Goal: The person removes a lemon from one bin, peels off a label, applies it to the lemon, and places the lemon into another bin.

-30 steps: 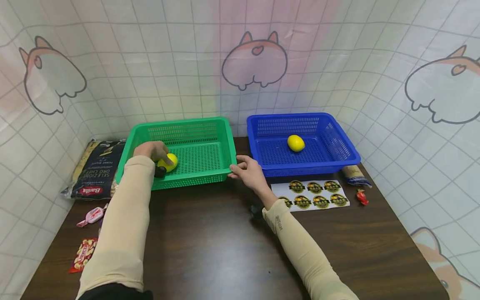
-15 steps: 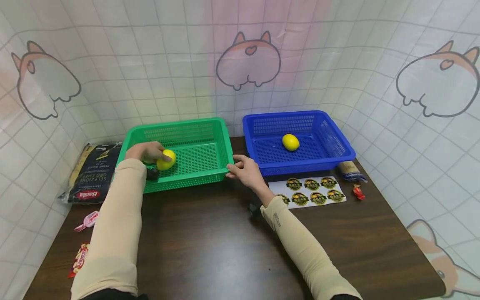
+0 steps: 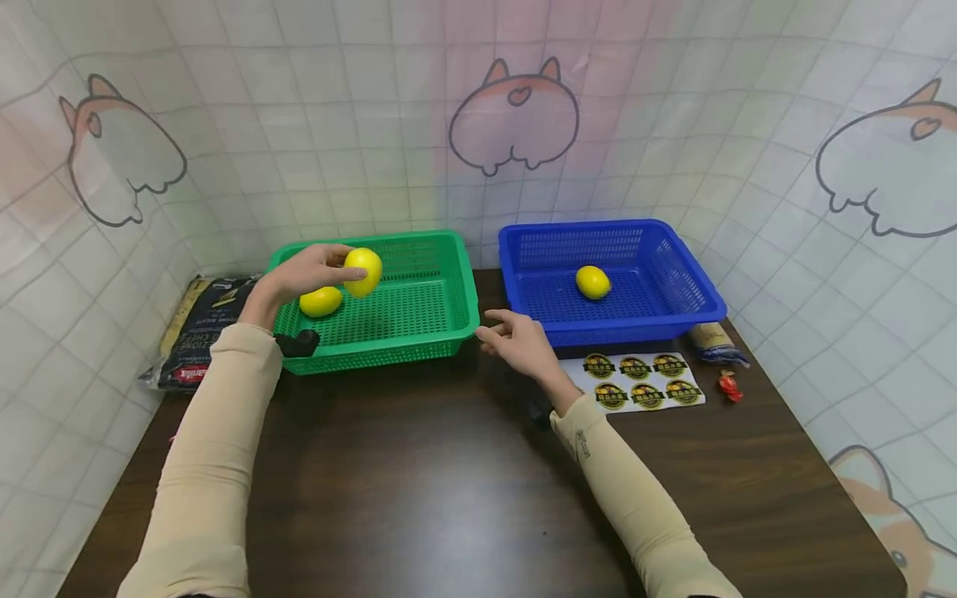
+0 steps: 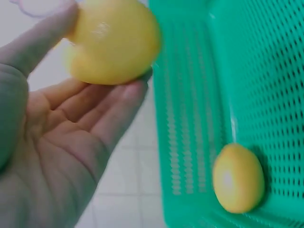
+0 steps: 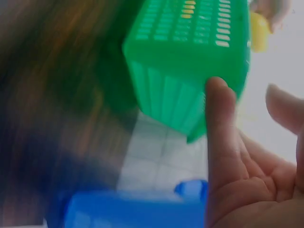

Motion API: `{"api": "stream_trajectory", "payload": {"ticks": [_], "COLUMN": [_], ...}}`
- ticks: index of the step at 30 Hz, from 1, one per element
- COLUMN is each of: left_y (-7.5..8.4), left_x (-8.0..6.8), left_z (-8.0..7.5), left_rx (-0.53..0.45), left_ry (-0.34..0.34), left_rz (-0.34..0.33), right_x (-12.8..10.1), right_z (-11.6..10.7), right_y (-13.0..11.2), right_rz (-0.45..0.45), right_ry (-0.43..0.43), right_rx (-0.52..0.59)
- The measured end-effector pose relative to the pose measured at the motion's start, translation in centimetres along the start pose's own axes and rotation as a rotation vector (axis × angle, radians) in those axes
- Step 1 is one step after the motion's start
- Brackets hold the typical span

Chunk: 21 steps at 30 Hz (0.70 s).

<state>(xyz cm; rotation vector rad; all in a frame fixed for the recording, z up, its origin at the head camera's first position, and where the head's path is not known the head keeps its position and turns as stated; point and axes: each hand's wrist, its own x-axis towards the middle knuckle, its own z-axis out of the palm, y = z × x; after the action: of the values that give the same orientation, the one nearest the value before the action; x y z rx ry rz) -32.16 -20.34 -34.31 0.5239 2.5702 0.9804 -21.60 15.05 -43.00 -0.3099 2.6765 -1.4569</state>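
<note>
My left hand [image 3: 306, 270] holds a yellow lemon [image 3: 362, 271] between thumb and fingers, lifted above the green basket [image 3: 419, 340]; the left wrist view shows this lemon [image 4: 111, 42] pinched at the fingertips [image 4: 135, 90]. A second lemon [image 3: 321, 301] lies in the green basket's left part, also seen as a lemon [image 4: 237, 178] on the mesh floor. A third lemon [image 3: 593, 281] rests in the blue basket [image 3: 635, 332]. My right hand [image 3: 519, 340] hovers with relaxed fingers by the green basket's front right corner [image 5: 185, 90], holding nothing.
A dark pasta bag [image 3: 196, 328] lies left of the green basket. A sticker sheet [image 3: 635, 380], a small packet [image 3: 714, 342] and a red candy [image 3: 728, 385] lie in front of the blue basket. The dark wooden table [image 3: 449, 482] is walled by tiled panels.
My left hand has lifted one lemon out of the green basket, uncovering a second lemon beneath. My right hand has drawn slightly back from the basket's corner.
</note>
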Motion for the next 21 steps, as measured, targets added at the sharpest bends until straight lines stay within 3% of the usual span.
{"api": "stream_trajectory", "payload": {"ticks": [5, 10, 18, 21], "left_y": [1.8, 4.1, 5.3, 5.1], "left_x": [-1.9, -4.1, -5.9, -6.1], "left_z": [0.9, 3.1, 8.4, 10.7], "left_rx": [-0.165, -0.29, -0.496, -0.564], "left_ry": [0.067, 0.09, -0.049, -0.095], "left_rz": [0.096, 0.204, 0.314, 0.307], "right_x": [-1.6, -3.0, -4.6, -4.9], "right_z": [-2.1, -4.3, -7.3, -7.8], "right_y": [1.1, 2.7, 5.3, 6.1], "right_rz": [-0.031, -0.011, 0.03, 0.08], "right_ry": [-0.065, -0.095, -0.179, -0.209], "right_rx": [-0.108, -0.222, -0.421, -0.445]}}
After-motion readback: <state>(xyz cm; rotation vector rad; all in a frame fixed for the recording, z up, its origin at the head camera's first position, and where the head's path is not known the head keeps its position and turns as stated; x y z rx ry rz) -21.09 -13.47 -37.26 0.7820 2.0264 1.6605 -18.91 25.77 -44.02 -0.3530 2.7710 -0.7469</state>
